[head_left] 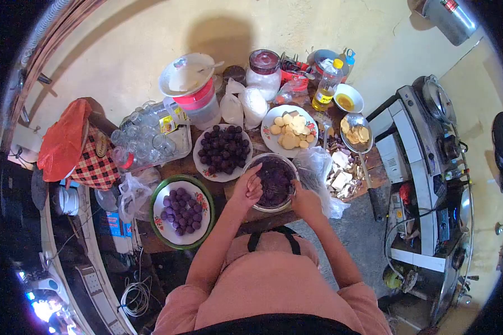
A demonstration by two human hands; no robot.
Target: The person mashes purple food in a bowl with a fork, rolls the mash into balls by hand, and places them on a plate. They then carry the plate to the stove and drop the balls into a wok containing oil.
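A round bowl with dark purple mash stands at the table's front edge. My left hand is over its left side, fingers curled together; whether something small is between them cannot be made out. At the bowl's right rim my right hand grips the edge. Left of the bowl, a green-rimmed plate holds small purple balls. Behind it, darker purple balls fill a white plate. Yellowish round slices lie on a floral plate behind the bowl.
Peelings and a knife lie at the right, near a small dish of slices. An oil bottle, a lidded jar and a red-banded tub stand behind. Glass jars fill a tray at the left.
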